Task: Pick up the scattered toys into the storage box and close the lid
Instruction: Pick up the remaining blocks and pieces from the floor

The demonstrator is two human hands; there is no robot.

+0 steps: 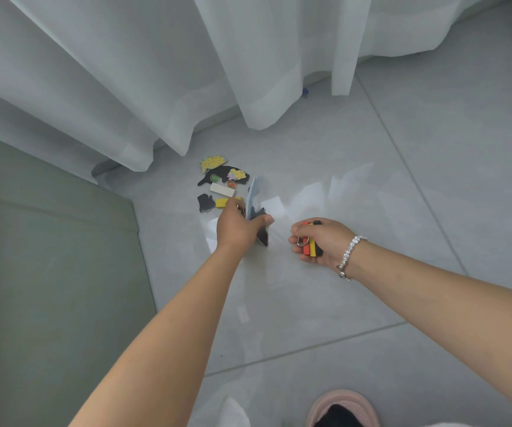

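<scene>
Gathering toys off the floor (371, 180)
L hand (237, 226) pinches flat cutouts (253, 198); R hand (319, 241) clamped on blocks (310, 246). Scoop yellow block (225, 202) next w/o dropping any.

The floor (402, 186) was laid with large pale grey glossy tiles divided by thin dark grout lines, and soft daylight glared off its surface. Sheer white curtains (125, 72) hung in deep folds across the top, their hems reaching the floor. A muted green upholstered piece of furniture (48, 288) filled the left side, against the curtains
</scene>
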